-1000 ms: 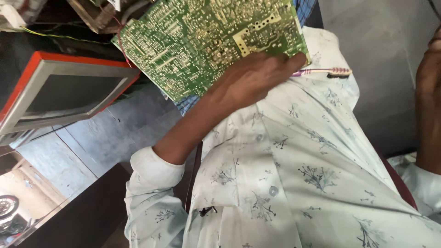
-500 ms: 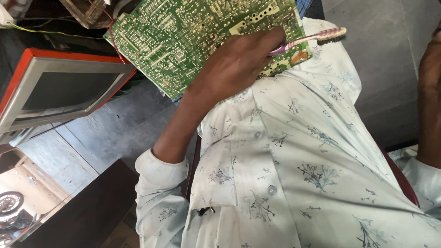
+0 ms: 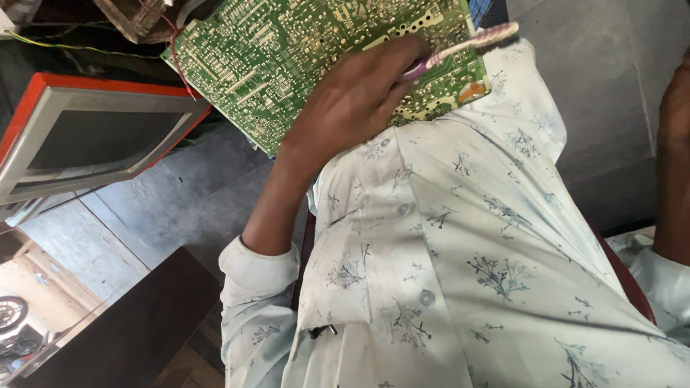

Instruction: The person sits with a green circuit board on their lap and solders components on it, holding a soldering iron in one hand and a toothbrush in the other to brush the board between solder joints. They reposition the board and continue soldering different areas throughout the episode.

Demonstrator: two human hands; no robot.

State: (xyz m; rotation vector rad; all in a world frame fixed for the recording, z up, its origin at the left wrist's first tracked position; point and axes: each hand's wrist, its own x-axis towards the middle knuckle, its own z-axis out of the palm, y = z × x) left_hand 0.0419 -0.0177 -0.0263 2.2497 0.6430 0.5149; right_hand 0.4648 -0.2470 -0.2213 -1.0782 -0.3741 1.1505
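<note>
A green circuit board (image 3: pixel 302 57), solder side up, lies across my lap at the top of the view. My left hand (image 3: pixel 352 100) rests on its lower right part and grips a toothbrush (image 3: pixel 467 47) with a pink and purple handle. The brush head points right, over the board's right edge. Only a strip of my right hand (image 3: pixel 675 100) and forearm shows at the right border, away from the board; its fingers are out of frame. My light floral shirt (image 3: pixel 460 259) fills the lower middle.
An old monitor with a red and grey frame (image 3: pixel 86 136) stands at the left on the grey floor (image 3: pixel 144 208). Red and yellow wires (image 3: pixel 180 65) run off the board's left corner. A dark wooden surface (image 3: pixel 129 330) sits at the lower left.
My left hand has slid up and to the right over the board, and the toothbrush has swung from lying level to angling upward at the board's top right edge.
</note>
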